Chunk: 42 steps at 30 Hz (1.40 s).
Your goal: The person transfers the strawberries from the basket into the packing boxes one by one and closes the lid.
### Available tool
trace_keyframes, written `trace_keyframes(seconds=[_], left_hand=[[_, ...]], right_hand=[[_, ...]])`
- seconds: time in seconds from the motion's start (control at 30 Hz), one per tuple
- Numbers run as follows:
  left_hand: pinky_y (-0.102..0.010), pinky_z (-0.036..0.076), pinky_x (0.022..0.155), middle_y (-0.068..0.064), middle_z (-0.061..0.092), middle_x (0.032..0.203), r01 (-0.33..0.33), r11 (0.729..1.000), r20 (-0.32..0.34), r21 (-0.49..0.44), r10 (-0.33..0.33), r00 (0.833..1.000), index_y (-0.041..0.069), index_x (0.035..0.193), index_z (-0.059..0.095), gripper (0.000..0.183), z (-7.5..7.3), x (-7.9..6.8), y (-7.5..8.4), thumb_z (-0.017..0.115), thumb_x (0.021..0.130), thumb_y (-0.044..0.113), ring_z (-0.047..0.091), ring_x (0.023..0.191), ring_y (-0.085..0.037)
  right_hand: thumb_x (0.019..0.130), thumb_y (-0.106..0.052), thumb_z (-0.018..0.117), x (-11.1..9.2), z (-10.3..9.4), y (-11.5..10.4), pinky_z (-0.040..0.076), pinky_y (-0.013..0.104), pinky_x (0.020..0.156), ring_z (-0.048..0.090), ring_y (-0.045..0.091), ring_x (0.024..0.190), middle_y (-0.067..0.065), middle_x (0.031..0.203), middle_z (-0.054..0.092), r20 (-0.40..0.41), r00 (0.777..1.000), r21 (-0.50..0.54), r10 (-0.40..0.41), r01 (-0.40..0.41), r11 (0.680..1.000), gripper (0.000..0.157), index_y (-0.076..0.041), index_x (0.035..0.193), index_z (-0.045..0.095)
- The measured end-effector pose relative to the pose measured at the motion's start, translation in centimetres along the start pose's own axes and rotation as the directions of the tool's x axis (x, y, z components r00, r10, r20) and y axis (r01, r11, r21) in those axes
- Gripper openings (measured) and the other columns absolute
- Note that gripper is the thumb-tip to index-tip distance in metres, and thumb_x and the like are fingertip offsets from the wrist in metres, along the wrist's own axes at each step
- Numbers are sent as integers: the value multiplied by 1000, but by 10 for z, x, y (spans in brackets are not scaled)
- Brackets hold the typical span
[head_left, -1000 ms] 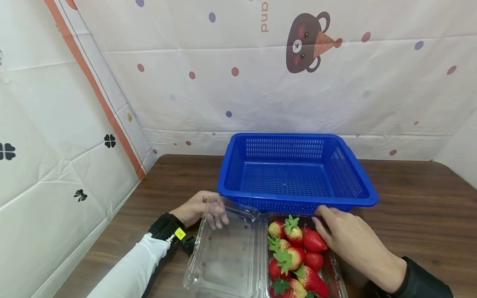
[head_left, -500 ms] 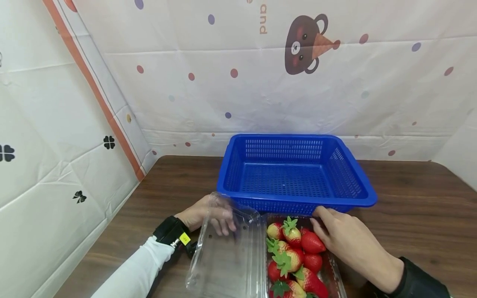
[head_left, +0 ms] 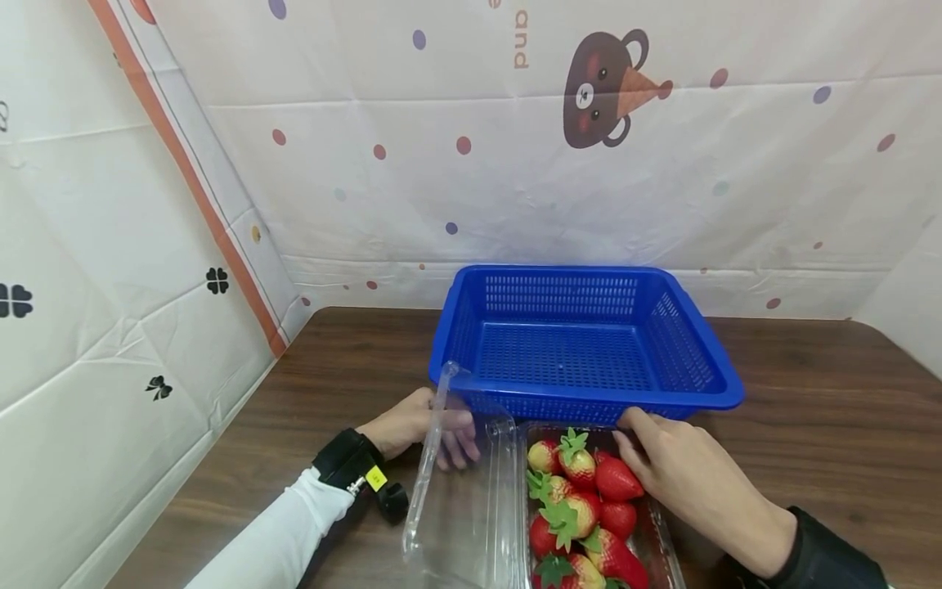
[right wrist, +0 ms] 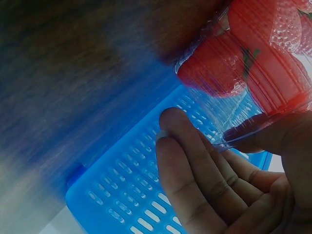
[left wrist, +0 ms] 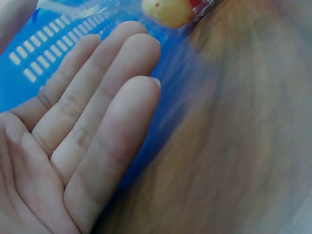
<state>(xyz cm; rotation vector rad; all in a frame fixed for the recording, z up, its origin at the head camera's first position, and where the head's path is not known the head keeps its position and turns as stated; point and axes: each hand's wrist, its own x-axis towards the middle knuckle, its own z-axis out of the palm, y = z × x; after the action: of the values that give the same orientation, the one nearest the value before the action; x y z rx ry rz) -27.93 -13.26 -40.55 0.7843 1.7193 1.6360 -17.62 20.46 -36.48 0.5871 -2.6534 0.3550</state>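
Note:
A clear plastic clamshell box (head_left: 666,544) full of strawberries (head_left: 581,515) lies in front of the blue basket, its lid (head_left: 471,507) hinged up on the left. My left hand (head_left: 434,429) is behind the tilted lid, seen through the plastic. In the left wrist view its fingers (left wrist: 112,131) are nearly straight and side by side; whether they touch the lid is hard to tell. At the box's far right corner my right hand (head_left: 692,474) pinches the rim; in the right wrist view its thumb and fingers (right wrist: 180,180) are on either side of the plastic edge.
A blue perforated basket (head_left: 562,356) stands right behind the box, on a dark wood-grain table (head_left: 824,425). Patterned white sheets (head_left: 353,196) hang behind the table and on the left. A small black wrist camera (head_left: 392,501) sits below my left wrist.
The lid has swung upward toward the right, standing steeper than before. My left hand has moved a little right along with it. The right hand keeps its place on the box corner.

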Motion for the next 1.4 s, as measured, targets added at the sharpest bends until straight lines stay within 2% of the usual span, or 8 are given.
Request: trace_keyframes(seconds=[0.1, 0.2, 0.37, 0.5, 0.63, 0.93, 1.03, 1.4], left_hand=[[-28, 58, 54, -20, 72, 89, 29, 1000, 2, -7, -29, 1000, -12, 102, 63, 34, 7, 1, 2, 56, 97, 22, 69, 73, -29], [-28, 58, 54, -17, 73, 88, 27, 1000, 17, -2, -27, 999, -13, 104, 62, 37, 13, 2, 4, 56, 96, 23, 69, 75, -28], [-30, 59, 56, -13, 72, 85, 13, 1000, 53, -2, -12, 999, -11, 104, 61, 48, 23, 5, 6, 58, 96, 36, 69, 74, -28], [-33, 59, 58, -19, 71, 90, 34, 999, 81, 15, -35, 996, -4, 104, 62, 43, 28, 7, 8, 55, 97, 37, 69, 76, -32], [-32, 59, 57, -21, 71, 90, 42, 999, 69, 27, -44, 997, -2, 103, 63, 39, 32, 8, 9, 53, 98, 35, 69, 75, -30], [-31, 59, 58, -11, 71, 85, 33, 999, 98, -12, -32, 995, 1, 97, 63, 38, 41, 12, 8, 52, 98, 38, 68, 72, -24], [-30, 58, 58, -10, 71, 84, 26, 999, 87, -22, -24, 996, 1, 95, 63, 37, 43, 12, 7, 51, 98, 37, 68, 70, -21], [-29, 58, 58, -10, 72, 81, 74, 997, 4, -15, -74, 997, 3, 94, 64, 35, 48, 13, 9, 55, 96, 37, 68, 67, -20]], right_hand=[[84, -12, 69, 0, 1, 0, 34, 19, 42, 37, -1, 51, -16, 57, 39, 3, 1000, 4, 3, -3, 1000, 16, -17, 85, 55], [84, -12, 69, 0, 1, 0, 33, 19, 42, 37, -1, 50, -17, 57, 38, 2, 1000, 6, 1, -1, 1000, 16, -17, 85, 55], [84, -12, 69, -1, 1, -1, 33, 19, 41, 36, -2, 50, -17, 56, 37, 2, 1000, 13, -1, 1, 1000, 16, -17, 85, 54], [84, -11, 69, 0, 1, -1, 31, 18, 41, 35, -2, 48, -17, 56, 36, -7, 1000, 10, -9, 9, 1000, 17, -17, 83, 53], [83, -11, 69, 0, 2, -1, 30, 18, 41, 34, -2, 48, -17, 55, 35, -15, 1000, 4, -17, 17, 1000, 18, -18, 83, 53], [83, -11, 69, 1, 3, -1, 27, 18, 40, 31, -2, 46, -17, 55, 32, -37, 999, 4, -37, 37, 999, 20, -18, 81, 51], [83, -11, 69, 1, 3, -1, 27, 18, 40, 32, -2, 46, -17, 55, 33, -36, 999, 9, -41, 41, 999, 20, -18, 81, 51], [84, -11, 69, 1, 3, -2, 30, 18, 41, 33, -2, 47, -17, 56, 35, -17, 999, 29, -29, 29, 999, 19, -19, 81, 51]])
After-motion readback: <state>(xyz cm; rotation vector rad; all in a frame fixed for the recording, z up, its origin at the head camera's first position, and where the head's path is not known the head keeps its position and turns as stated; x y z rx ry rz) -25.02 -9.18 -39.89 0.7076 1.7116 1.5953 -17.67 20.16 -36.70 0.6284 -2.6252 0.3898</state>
